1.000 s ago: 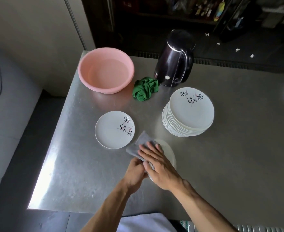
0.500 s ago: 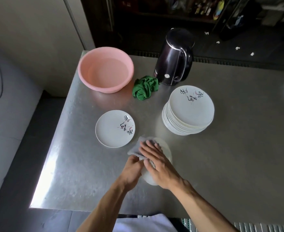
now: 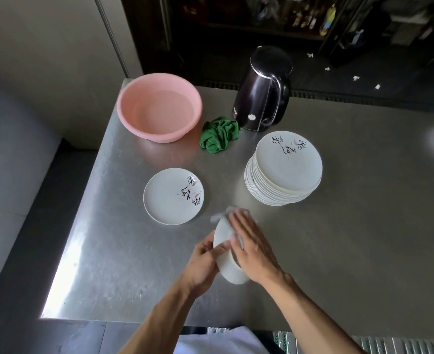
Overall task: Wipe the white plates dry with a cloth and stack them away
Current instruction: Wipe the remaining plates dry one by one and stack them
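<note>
Tilted white plate [image 3: 227,260] above the front of the table [image 3: 364,226] — rim gripped in curled left hand [image 3: 201,267]; grey cloth [image 3: 221,217] pressed to its face by flat, straight-fingered right hand [image 3: 253,249]. Liable to slip and chip if pushed hard.

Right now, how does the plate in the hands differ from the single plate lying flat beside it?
The held plate is tilted up on edge; the single plate lies flat on the counter. The held plate shows a plain side; the single plate shows black and pink print. The left hand grips the held plate, the right hand presses a grey cloth on it; nothing touches the single plate. Both are white and round.
</note>
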Demonstrator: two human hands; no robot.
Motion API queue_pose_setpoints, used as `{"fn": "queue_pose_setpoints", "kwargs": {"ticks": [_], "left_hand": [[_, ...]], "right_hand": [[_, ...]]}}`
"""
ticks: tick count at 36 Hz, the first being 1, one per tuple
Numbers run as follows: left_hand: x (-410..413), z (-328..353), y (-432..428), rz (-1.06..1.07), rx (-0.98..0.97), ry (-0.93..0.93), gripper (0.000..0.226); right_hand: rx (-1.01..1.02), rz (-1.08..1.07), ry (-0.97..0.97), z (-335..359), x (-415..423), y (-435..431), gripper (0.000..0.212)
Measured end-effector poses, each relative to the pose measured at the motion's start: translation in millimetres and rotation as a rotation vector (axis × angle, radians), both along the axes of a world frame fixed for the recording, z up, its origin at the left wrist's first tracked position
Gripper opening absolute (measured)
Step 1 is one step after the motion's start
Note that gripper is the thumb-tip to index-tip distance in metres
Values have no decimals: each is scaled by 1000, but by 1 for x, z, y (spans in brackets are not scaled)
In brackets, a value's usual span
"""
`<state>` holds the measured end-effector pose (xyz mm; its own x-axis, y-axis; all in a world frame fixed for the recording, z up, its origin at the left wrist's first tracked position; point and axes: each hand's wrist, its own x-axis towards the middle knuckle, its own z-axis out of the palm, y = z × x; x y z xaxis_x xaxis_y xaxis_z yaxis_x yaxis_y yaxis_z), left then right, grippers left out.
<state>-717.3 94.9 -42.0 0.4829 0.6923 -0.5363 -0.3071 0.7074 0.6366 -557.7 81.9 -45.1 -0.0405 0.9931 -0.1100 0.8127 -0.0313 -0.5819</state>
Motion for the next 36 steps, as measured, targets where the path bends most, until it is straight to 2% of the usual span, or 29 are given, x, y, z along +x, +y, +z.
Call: {"fn": "queue_pose_setpoints", "kwargs": {"ticks": [2, 4, 6, 9, 11, 13, 15, 17, 19, 21, 25, 28, 30, 32, 36], "left_hand": [[1, -3, -2, 73, -36, -51, 38], [1, -4, 0, 127, -73, -39, 30], [0, -1, 6, 125, -84, 15, 22], [-2, 0, 16, 45, -43, 96, 41], [-4, 2, 19, -22, 10, 115, 39], [-7, 1, 17, -65, 36, 113, 35], [-10, 1, 15, -87, 41, 96, 39], [-12, -1, 12, -95, 37, 84, 43], [-13, -1, 8, -94, 22, 80, 45], [-14, 0, 5, -94, 3, 79, 45], [-12, 6, 5, -126, 7, 78, 45], [-7, 10, 3, -147, 25, 55, 39], [-5, 10, 1, -138, 28, 53, 38], [-5, 8, -2, -106, 4, 33, 41], [-8, 2, -3, -20, -49, -5, 40]], "right_hand": [[-174, -293, 54, -1, 4, 9, 52], [-211, -389, 91, 2, 6, 16, 46], [-161, -283, 114, 3, 3, 15, 43], [-152, -95, 178, 8, -10, 3, 57], [-21, 58, 180, 13, -19, -2, 57], [64, 189, 160, 15, -20, -5, 55], [97, 202, 78, 9, -15, -3, 50], [45, 31, 43, 1, -8, 1, 51], [-94, -247, 150, -1, 0, 7, 52], [-164, -348, 190, -4, 4, 10, 53], [14, -169, 24, -4, -10, -1, 54], [110, 103, -3, -1, -19, -5, 52], [162, 171, 4, -2, -15, -4, 49], [131, 58, 46, -6, -9, -1, 49], [-161, -313, 220, -12, 2, 4, 56]]}}
